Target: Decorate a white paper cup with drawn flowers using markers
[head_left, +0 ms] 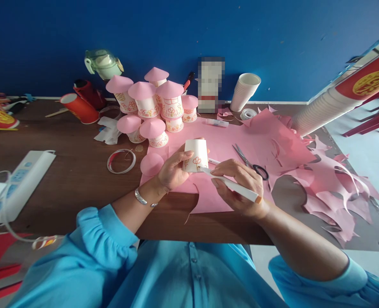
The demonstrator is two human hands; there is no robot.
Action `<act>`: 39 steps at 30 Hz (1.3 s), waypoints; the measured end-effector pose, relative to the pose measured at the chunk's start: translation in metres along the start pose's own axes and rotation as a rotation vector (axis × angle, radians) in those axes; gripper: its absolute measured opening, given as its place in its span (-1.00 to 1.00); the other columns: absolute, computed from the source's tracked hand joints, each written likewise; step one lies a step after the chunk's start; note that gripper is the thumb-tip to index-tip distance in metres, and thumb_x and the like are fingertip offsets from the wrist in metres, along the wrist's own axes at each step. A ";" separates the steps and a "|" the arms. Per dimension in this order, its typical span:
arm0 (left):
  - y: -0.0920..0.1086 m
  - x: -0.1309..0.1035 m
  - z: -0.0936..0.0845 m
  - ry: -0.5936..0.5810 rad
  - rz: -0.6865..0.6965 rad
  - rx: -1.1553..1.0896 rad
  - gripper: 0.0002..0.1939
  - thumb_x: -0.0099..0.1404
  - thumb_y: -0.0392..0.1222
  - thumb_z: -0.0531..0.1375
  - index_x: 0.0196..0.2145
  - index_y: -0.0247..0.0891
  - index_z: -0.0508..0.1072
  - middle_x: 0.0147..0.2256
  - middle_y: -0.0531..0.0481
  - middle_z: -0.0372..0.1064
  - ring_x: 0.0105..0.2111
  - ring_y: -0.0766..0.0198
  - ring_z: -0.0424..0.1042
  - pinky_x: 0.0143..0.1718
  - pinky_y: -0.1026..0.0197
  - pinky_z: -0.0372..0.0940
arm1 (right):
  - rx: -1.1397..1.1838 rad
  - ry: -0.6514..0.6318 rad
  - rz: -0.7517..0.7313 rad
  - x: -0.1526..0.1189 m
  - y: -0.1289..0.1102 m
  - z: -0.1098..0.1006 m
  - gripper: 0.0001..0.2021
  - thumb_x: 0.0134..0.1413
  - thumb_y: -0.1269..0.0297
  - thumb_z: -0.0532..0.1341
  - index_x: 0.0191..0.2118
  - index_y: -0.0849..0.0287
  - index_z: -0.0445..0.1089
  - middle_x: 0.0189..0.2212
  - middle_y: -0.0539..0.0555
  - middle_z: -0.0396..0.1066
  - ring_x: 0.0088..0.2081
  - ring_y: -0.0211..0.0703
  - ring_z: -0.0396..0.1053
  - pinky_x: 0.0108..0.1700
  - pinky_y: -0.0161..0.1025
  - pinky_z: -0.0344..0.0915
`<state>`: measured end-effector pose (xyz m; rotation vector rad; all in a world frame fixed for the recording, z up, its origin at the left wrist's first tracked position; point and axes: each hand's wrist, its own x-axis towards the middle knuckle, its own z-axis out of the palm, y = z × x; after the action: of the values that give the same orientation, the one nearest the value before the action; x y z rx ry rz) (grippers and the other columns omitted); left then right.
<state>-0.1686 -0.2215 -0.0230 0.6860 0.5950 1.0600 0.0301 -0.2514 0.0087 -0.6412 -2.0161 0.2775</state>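
My left hand (173, 169) is closed round a white paper cup (195, 149) held upside down, its wide rim downward. Orange flowers are drawn along the cup's lower side. In my right hand (242, 184) is a white marker (237, 188) with an orange end; its tip meets the cup near the rim or is very close to it. Just left of the cup lies a round pink paper piece (152, 164). Beyond my hands stand several decorated cups (146, 108) with pink cone roofs (142, 91). Scissors (248, 161) rest on pink paper (221, 137) to the right.
Pink scraps (330, 201) cover the table's right side, near a long stack of cups (320, 111). A shorter cup stack (245, 92) stands by the blue wall. At left are a tape roll (121, 161), red cups (79, 108) and a power strip (24, 184).
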 end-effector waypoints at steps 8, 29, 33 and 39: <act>0.001 0.000 0.000 0.019 0.005 -0.010 -0.34 0.18 -0.07 0.32 0.24 -0.16 0.38 -0.09 -0.12 0.58 -0.18 0.13 0.50 -0.18 0.14 0.35 | -0.070 0.010 -0.037 0.003 -0.003 -0.004 -0.87 0.20 0.53 0.25 -0.18 0.17 0.39 -0.41 0.04 0.48 -0.40 -0.21 0.51 -0.36 -0.29 0.46; 0.000 -0.002 0.004 0.057 0.062 0.061 -0.32 0.16 -0.06 0.34 0.25 -0.15 0.40 -0.13 -0.08 0.53 -0.22 0.16 0.43 -0.18 0.11 0.31 | -0.075 -0.014 -0.057 0.004 -0.006 -0.002 -0.82 0.23 0.51 0.23 -0.12 0.08 0.39 -0.40 -0.03 0.53 -0.37 -0.21 0.57 -0.32 -0.27 0.54; -0.001 -0.002 0.004 0.046 0.067 0.051 -0.33 0.17 -0.06 0.35 0.24 -0.13 0.42 -0.14 -0.06 0.51 -0.21 0.18 0.42 -0.20 0.15 0.31 | -0.095 -0.009 -0.067 0.004 -0.006 -0.001 -0.85 0.26 0.50 0.23 -0.15 0.10 0.38 -0.42 -0.03 0.51 -0.39 -0.22 0.55 -0.34 -0.28 0.52; -0.003 -0.001 0.002 0.031 0.069 0.080 -0.33 0.18 -0.07 0.35 0.24 -0.10 0.40 -0.13 -0.05 0.50 -0.19 0.17 0.43 -0.18 0.14 0.31 | -0.091 -0.004 -0.059 0.003 -0.004 0.001 -0.83 0.24 0.50 0.24 -0.13 0.09 0.40 -0.40 -0.03 0.51 -0.39 -0.21 0.56 -0.35 -0.28 0.52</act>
<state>-0.1660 -0.2242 -0.0245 0.7650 0.6471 1.1177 0.0273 -0.2530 0.0124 -0.6370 -2.0569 0.1532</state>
